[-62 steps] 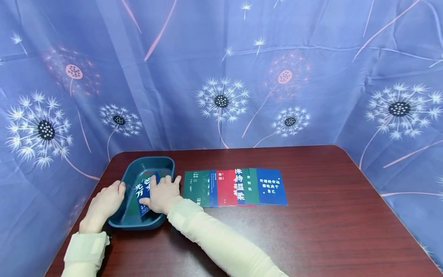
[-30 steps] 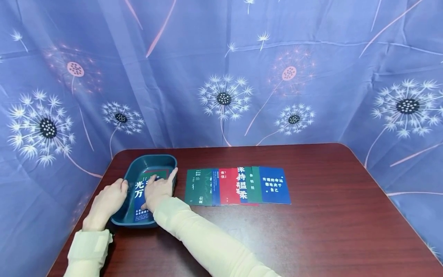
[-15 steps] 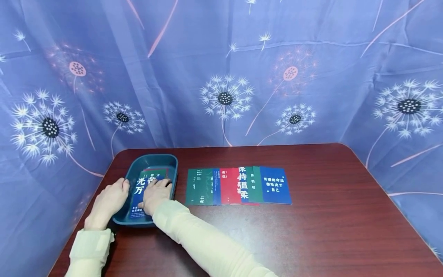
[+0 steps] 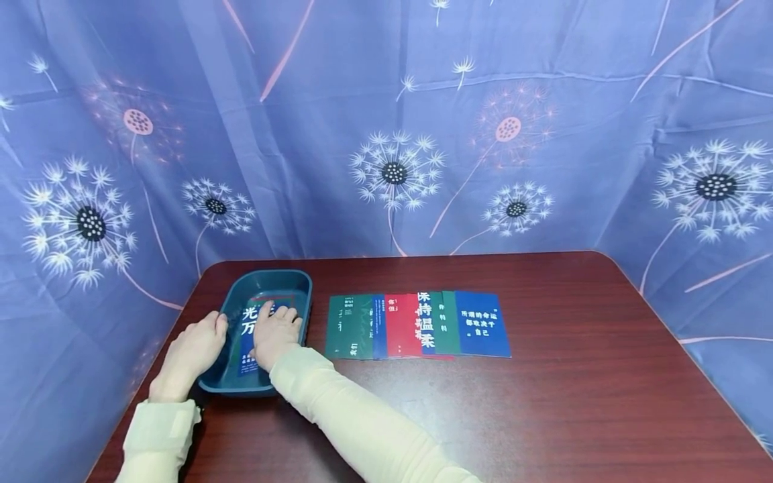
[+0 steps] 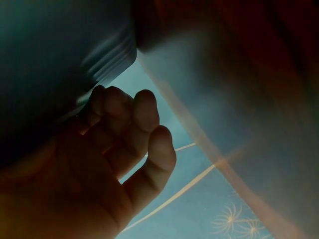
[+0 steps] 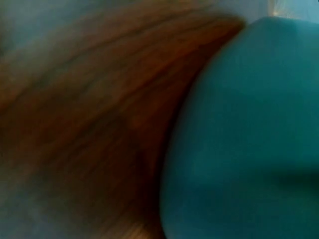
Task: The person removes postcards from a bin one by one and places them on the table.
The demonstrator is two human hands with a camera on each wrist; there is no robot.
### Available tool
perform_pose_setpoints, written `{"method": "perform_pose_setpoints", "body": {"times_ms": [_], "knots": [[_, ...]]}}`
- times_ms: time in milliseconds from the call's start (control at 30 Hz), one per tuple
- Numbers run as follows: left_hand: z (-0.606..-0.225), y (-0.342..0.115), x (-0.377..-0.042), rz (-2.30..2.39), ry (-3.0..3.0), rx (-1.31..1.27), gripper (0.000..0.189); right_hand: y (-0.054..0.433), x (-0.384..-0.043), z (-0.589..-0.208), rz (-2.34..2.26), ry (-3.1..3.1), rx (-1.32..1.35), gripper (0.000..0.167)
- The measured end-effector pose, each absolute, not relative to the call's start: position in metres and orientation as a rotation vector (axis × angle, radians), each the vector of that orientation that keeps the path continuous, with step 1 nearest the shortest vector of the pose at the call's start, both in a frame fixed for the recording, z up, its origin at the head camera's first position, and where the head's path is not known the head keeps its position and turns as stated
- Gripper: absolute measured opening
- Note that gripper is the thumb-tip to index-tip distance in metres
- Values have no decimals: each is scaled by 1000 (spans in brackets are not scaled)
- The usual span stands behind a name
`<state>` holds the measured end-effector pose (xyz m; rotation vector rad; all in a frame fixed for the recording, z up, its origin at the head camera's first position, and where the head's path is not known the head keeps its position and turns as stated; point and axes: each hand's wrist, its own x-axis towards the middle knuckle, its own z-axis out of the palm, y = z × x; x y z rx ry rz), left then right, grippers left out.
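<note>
A dark teal plastic tray [image 4: 288,276] lies at the left of the table with several printed cards in it. On top is a blue card [image 4: 249,355] with white lettering; green and red edges show beneath. My left hand [image 4: 192,349] holds the tray's left rim. In the left wrist view the left hand's curled fingers [image 5: 160,154] are by the tray's outer wall; its thumb is hidden. Inside the tray my right hand [image 4: 278,335] lies over the blue card with fingers spread, covering its right part. The right wrist view shows only the tray's outer wall [image 6: 249,129], blurred.
Right of the tray, several cards overlap in a row: green [image 4: 343,329], red [image 4: 403,332] and a blue one [image 4: 483,323] at the right end. The brown table [image 4: 531,409] reaches back to a blue dandelion-print curtain [image 4: 314,168].
My right hand has shifted left and stays within the tray, its fingers changing pose. The blue card, tilted earlier, now lies straighter on the stack. My left hand has stayed at the rim.
</note>
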<state>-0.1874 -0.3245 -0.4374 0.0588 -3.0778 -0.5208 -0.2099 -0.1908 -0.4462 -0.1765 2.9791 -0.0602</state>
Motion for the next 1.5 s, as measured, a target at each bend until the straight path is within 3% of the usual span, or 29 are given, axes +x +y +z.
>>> {"method": "perform_pose_setpoints", "body": {"times_ms": [300,633,1133,1367,1500], "knots": [[-437,-323,-191,-544,-3087,53,44,-188,-217,-447,51,2968,-110,126],[-437,-325,-187,-565,-3122,82,44,-185,-218,-447,-207,2953,-47,124],[-437,-323,-190,-544,-3091,51,43,-168,-217,-434,-985,2842,-144,102],[-436,-325,-190,-539,-3103,40,46,-162,-209,-415,-1100,2800,-160,64],[-438,-327,-189,-545,-3120,48,49,-155,-205,-405,-1206,2707,-117,54]]}}
